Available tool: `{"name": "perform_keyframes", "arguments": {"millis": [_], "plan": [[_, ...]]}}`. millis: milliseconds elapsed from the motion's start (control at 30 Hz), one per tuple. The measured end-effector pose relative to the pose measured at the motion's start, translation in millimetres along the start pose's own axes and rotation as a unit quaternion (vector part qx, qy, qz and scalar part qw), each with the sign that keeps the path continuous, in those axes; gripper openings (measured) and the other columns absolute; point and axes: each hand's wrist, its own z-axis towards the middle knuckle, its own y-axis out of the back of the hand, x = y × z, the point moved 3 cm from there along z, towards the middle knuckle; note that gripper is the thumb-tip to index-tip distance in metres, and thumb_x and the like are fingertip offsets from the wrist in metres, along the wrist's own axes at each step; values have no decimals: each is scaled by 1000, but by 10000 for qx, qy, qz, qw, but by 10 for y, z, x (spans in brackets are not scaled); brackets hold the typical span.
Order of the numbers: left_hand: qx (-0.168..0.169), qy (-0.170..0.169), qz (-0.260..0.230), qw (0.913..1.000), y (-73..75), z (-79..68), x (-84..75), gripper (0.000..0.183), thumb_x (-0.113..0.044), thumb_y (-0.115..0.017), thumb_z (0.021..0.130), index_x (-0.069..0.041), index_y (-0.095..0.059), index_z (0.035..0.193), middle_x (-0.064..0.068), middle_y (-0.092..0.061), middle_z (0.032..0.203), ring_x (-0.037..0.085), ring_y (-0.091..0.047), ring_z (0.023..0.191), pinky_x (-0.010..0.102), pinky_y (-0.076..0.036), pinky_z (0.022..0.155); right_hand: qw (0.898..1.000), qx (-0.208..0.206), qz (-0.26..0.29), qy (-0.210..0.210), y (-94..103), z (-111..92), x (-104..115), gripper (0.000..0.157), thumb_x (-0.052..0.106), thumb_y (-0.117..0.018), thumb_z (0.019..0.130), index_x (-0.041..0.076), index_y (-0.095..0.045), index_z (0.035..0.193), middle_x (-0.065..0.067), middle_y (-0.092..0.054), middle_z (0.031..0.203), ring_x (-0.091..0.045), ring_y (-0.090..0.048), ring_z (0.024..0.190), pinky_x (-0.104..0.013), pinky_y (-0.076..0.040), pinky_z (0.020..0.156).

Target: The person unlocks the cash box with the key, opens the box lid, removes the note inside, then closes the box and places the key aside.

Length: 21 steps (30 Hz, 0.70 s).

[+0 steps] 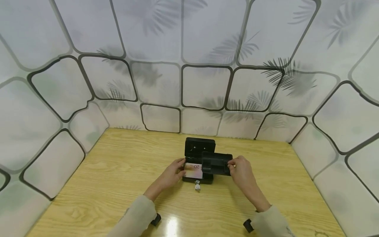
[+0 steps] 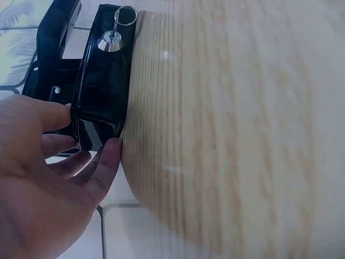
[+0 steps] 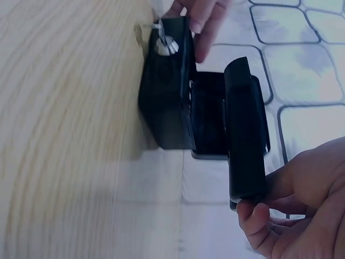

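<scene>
Leaf-patterned backdrop [image 1: 205, 86] behind wood-grain table [image 1: 127, 158]

The black box [image 1: 206, 181] (key [image 2: 115, 22] in its lock [image 2: 110, 43]) stands open, the black tray [image 1: 218, 163] held above its right side

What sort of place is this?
Probably a small tabletop work booth: a glossy wood-grain table, patterned walls closing it in at the back and both sides, and an open black box being handled on the table.

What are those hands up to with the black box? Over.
Left hand holding black box by its left end, lid open. Right hand pinching black tray above it. Banknote inside; tray partly blocks head view.
</scene>
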Motion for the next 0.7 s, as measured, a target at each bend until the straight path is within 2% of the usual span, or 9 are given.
{"name": "perform_keyframes", "arguments": {"millis": [233, 467, 600, 700], "plan": [[45, -105, 165, 9998, 6, 7, 8, 56, -2, -59, 103, 15, -37, 152, 33, -37, 156, 48, -36, 145, 58, -33, 117, 9999, 13, -36, -130, 176, -48, -172, 13, -6, -68, 94, -12, -76, 102, -22, -64, 98, -25, -60, 75, -32, -51, 58], [106, -209, 256, 9994, 0, 5, 20, 55, -2, -57, 104, 17, -35, 152, 32, -32, 159, 47, -31, 147, 58, -29, 119, 9995, 73, -22, -315, 349, -45, -389, 15, -6, -66, 95, -13, -75, 104, -32, -65, 106, -16, -50, 52, -26, -42, 46], [93, -231, 445, 9987, 4, 1, 1, 55, -3, -57, 105, 16, -36, 151, 31, -33, 159, 46, -32, 147, 57, -30, 119, 9993, 43, -58, -379, 428, -15, -519, 16, -4, -65, 96, -13, -75, 106, -37, -64, 113, -15, -47, 45, -25, -39, 43], [160, -196, 592, 9979, 6, -5, -22, 55, -5, -56, 106, 16, -36, 152, 30, -32, 160, 45, -32, 148, 56, -30, 119, 9992, 1, -133, -384, 467, 34, -627, 17, -3, -65, 96, -13, -75, 106, -38, -64, 111, -16, -47, 45, -26, -39, 42]]}}
